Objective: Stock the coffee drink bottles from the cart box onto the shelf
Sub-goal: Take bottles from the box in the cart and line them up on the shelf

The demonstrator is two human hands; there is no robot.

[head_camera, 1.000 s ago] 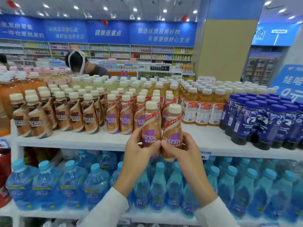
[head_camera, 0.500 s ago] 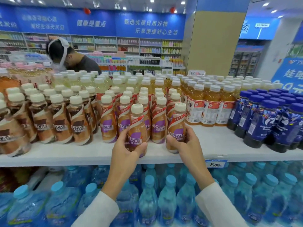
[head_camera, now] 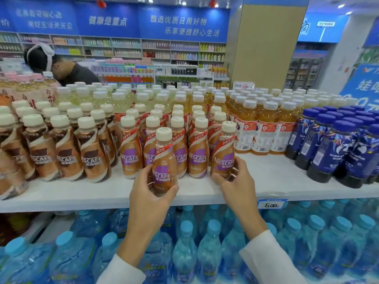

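My left hand (head_camera: pixel 150 193) grips a purple-label coffee bottle (head_camera: pixel 164 160) with a cream cap, upright at the front of the white shelf (head_camera: pixel 82 193). My right hand (head_camera: pixel 235 181) holds a second coffee bottle (head_camera: pixel 224 154), standing on the shelf at the right end of the purple-label rows (head_camera: pixel 184 144). Both bottles are upright. The cart box is not in view.
Brown-label coffee bottles (head_camera: pixel 65 148) fill the shelf's left, orange drinks (head_camera: pixel 264 128) and dark blue bottles (head_camera: pixel 338 148) its right. Bare shelf lies right of my right hand. Water bottles (head_camera: pixel 205 242) pack the lower shelf. A price tag (head_camera: pixel 271 204) hangs on the edge. A person (head_camera: pixel 61 68) bends behind the display.
Both hands moved forward with their bottles onto the shelf. The right bottle now stands beside the purple-label rows, and the left bottle sits in front of them. The two bottles have spread apart.
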